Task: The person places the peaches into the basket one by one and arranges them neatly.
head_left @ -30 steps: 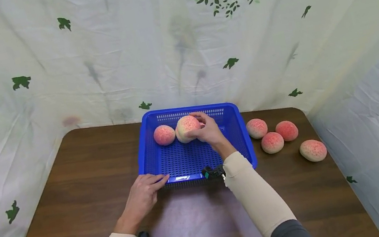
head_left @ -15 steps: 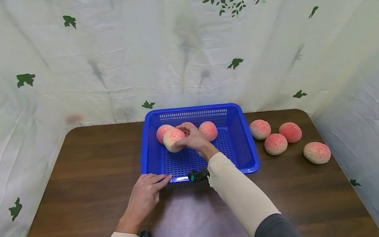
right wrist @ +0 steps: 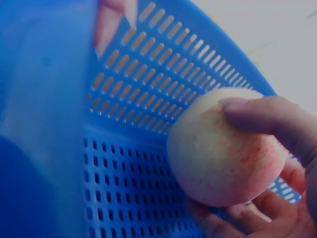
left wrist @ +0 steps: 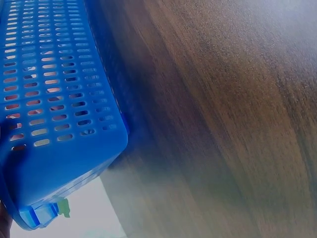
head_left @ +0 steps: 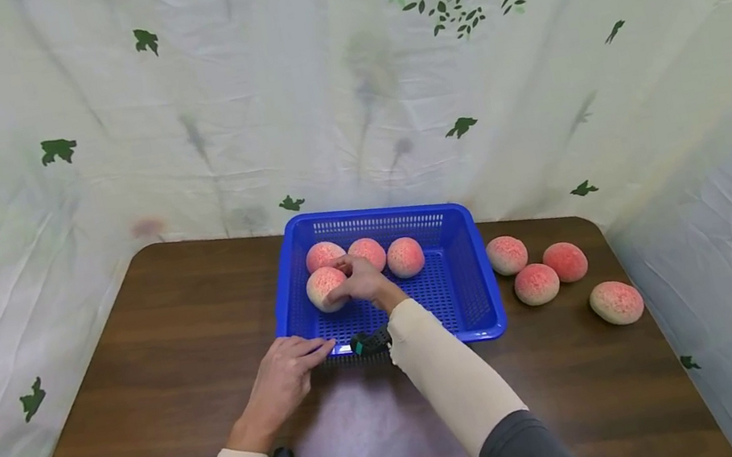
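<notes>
So right hand cups the round pink-speckled peach inside the blue slotted plastic basket; looks light, bruisable, hold around its middle.

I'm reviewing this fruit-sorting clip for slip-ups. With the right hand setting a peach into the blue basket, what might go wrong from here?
1. The peach held by the right hand sits close to three peaches behind it; on release it may roll and knock them.
2. The left hand only touches the blue basket at its near rim, so a push could slide it.
3. Four loose peaches on the table lie near its right edge and might roll off.
</notes>
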Available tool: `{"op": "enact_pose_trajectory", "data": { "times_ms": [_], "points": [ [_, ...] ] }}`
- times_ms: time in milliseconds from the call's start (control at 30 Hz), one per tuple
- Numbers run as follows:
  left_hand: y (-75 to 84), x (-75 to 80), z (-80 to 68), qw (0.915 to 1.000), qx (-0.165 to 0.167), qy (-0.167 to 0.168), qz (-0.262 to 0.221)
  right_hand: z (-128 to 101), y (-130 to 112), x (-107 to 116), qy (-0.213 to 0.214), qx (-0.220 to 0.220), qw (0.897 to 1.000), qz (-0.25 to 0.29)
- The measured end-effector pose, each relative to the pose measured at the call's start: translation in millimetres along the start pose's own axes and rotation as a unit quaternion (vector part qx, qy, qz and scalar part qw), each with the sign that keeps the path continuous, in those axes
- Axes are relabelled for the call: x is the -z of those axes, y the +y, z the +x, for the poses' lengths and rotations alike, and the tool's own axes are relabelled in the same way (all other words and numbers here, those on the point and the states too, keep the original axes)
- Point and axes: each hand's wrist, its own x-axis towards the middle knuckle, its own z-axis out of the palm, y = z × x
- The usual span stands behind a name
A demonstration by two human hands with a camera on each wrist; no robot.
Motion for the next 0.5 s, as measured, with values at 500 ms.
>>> {"op": "enact_pose_trajectory", "data": {
  "times_ms": [500],
  "points": [
    [-0.5, -0.7, -1.2, 0.9999, -0.002, 0.013, -0.003, 2, 16, -16, 0.046, 0.000, 0.997, 0.055]
  ]
}}
